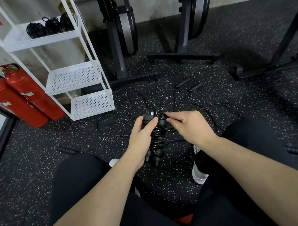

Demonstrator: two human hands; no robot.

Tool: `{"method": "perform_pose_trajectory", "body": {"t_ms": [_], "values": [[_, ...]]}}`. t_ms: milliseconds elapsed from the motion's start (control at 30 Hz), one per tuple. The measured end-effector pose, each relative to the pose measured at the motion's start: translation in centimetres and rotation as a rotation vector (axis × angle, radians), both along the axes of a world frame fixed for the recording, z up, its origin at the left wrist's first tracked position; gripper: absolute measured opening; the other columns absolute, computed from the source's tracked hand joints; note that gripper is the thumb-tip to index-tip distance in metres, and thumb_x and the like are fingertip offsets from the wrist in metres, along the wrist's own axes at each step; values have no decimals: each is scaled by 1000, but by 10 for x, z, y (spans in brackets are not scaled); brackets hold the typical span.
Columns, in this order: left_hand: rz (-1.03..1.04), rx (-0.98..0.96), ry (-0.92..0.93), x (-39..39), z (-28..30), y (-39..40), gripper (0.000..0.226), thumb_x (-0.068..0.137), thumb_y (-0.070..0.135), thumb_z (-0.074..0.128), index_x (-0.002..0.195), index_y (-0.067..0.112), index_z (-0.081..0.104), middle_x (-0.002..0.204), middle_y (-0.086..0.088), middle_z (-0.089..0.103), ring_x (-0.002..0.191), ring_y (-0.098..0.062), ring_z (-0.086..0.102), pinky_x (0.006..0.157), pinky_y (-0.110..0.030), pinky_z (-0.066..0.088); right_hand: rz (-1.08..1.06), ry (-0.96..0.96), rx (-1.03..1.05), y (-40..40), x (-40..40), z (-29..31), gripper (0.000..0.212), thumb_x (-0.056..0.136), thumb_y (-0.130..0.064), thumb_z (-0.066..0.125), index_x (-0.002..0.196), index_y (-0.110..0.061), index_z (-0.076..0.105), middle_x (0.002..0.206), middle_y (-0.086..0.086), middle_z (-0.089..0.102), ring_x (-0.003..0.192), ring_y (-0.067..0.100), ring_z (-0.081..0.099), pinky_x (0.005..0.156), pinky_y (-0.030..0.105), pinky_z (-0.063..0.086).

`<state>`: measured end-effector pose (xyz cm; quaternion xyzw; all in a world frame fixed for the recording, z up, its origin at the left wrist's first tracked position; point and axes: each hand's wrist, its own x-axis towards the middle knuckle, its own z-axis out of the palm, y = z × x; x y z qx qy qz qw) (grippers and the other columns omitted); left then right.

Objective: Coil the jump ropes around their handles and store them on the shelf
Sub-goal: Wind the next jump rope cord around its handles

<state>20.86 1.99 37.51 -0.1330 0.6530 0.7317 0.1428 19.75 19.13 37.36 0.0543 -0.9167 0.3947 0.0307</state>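
My left hand (141, 135) grips the two black handles of a jump rope (156, 138), held together with black cord wound around them. My right hand (188, 124) pinches the loose cord end near the top of the handles. More black ropes lie loose on the speckled floor: a pair of handles (188, 85) ahead, one handle (66, 149) at left and one (297, 150) at right. A white shelf unit (74, 76) stands at left; three coiled black ropes (49, 26) rest on its top tier.
Two red fire extinguishers (17, 96) lean beside the shelf. Two upright rowing machines (123, 30) stand by the back wall, and a dark rack base (271, 65) sits at right. Thin cords (220, 108) trail across the floor. My knees in black trousers frame the bottom.
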Motion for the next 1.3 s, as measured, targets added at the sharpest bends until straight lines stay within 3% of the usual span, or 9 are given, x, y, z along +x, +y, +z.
{"method": "perform_pose_trajectory", "body": {"t_ms": [100,267,433,533,667,800,967,1167,1300], "values": [[8,-3,-12,0,0,2,16,100,35,65,113,27,66,109,-10,74,84,-21,71,71,-39,60,81,134,121,-2,2,-1,29,99,-18,64,128,-15,70,124,4,72,116,19,67,105,28,48],[40,-97,-15,0,-4,2,18,102,44,56,114,33,64,101,-3,74,80,-15,68,63,-29,57,129,234,194,-6,2,-4,29,99,-14,65,126,-8,71,118,10,74,107,29,69,100,39,53],[3,-127,-36,-2,-1,-1,22,103,42,52,117,32,65,95,2,72,70,-7,67,55,-21,50,179,293,199,-2,0,-12,28,96,-16,66,123,-9,73,110,7,76,99,24,69,94,28,51],[-3,-105,-55,-4,-2,-1,21,102,42,52,111,31,67,96,2,72,79,-13,66,70,-29,52,169,308,169,-2,2,-12,28,97,-19,67,123,-12,73,104,1,75,95,19,65,93,20,44],[-36,-48,-87,-5,1,-1,19,102,35,52,111,28,67,82,7,68,68,-8,64,63,-27,52,52,332,123,-6,5,-13,24,97,-25,68,119,-21,76,100,-9,70,91,17,57,80,33,52],[-53,-37,-117,-4,2,-2,18,100,31,55,112,24,67,86,4,69,70,-10,65,62,-28,52,43,345,101,-8,6,-13,23,96,-22,70,117,-17,77,101,-6,60,94,16,56,81,29,49],[-107,-24,-147,-5,7,-9,21,99,35,57,114,25,69,99,-7,74,86,-25,71,80,-43,58,167,402,91,-4,3,-12,24,96,-19,67,116,-8,76,101,-2,66,81,7,60,78,18,49],[-182,-83,-148,-4,8,-10,21,101,37,55,117,33,68,112,-7,75,98,-28,73,94,-51,57,-10,259,-107,-8,7,-11,16,89,-22,78,102,-13,81,93,-11,68,88,3,63,85,18,51],[-165,-96,-92,-5,10,-4,21,103,36,53,119,32,66,103,-2,75,85,-17,72,75,-38,60,-51,229,-150,-9,5,-6,13,89,-21,77,99,-14,81,91,-15,64,90,5,62,85,17,48]]}}
